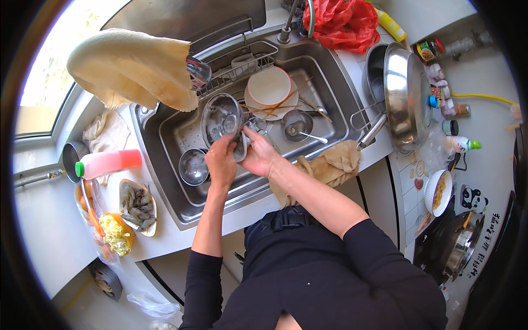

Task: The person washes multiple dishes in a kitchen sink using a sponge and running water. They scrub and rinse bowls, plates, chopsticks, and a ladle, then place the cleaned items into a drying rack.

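Note:
Both hands are over a stainless steel sink (pixel 165 181). My left hand (pixel 222 161) grips the lower edge of a soapy metal bowl (pixel 220 113), which is tilted with its inside showing. Close beside it, my right hand (pixel 260 154) holds a grey scrubbing cloth or pad (pixel 240 152) at the bowl's rim; its exact kind is unclear. A smaller metal bowl (pixel 194 167) with suds sits at the sink's left. To the right lie a red-rimmed white bowl (pixel 269 86) on a plate, several wooden chopsticks (pixel 303 90), and a metal ladle (pixel 297 125) with a spoon (pixel 315 137).
A beige cloth (pixel 132 68) hangs at the upper left, near the faucet (pixel 284 35). Left counter: a pink bottle (pixel 111 163) and a plate of shrimp (pixel 139 206). A folded brown cloth (pixel 330 161) lies on the front edge. Large metal pans (pixel 406 99) stand at right, past a red plastic bag (pixel 344 24).

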The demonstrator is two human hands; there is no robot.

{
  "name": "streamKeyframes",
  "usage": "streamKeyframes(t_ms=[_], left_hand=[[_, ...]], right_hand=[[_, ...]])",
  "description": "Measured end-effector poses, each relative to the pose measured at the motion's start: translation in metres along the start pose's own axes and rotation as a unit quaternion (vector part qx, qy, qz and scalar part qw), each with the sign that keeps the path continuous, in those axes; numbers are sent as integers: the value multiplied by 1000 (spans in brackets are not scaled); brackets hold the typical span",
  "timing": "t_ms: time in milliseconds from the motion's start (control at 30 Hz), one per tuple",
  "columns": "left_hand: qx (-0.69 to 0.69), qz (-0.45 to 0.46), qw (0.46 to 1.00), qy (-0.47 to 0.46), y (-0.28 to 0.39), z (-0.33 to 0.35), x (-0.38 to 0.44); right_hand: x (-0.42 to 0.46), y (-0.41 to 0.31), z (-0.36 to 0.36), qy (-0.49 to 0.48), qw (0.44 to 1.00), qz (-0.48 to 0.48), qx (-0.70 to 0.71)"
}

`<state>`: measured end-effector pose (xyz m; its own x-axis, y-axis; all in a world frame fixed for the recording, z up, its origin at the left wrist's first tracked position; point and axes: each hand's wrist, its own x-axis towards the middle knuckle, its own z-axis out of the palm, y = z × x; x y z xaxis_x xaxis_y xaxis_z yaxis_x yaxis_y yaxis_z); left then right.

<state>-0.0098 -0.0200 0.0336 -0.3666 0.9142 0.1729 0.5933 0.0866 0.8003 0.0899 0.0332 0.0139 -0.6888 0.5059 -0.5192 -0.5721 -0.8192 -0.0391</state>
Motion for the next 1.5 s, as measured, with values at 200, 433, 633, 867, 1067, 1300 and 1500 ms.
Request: streamKeyframes(t_ms=[200,433,633,867,1067,1300,1500], left_hand=[[59,67,996,10,14,18,-15],[145,-42,987,-58,-53,22,17],[278,-27,949,-146,-113,23,18],[251,15,957,-147,-131,32,6],[141,-88,976,-141,-83,15,-15],[-64,-217,957,-180,-55,38,-26],[-157,-224,930,-246,-32,73,-32]], right_hand=[[18,-29,4,138,987,-56,-55],[1,-49,-45,225,895,-76,-378],[-28,-131,-96,343,447,-174,-808],[-6,-161,-151,227,228,-66,-944],[20,-139,-171,254,234,45,-937],[25,-158,-153,280,361,138,-878],[3,-155,-168,247,262,55,-931]])
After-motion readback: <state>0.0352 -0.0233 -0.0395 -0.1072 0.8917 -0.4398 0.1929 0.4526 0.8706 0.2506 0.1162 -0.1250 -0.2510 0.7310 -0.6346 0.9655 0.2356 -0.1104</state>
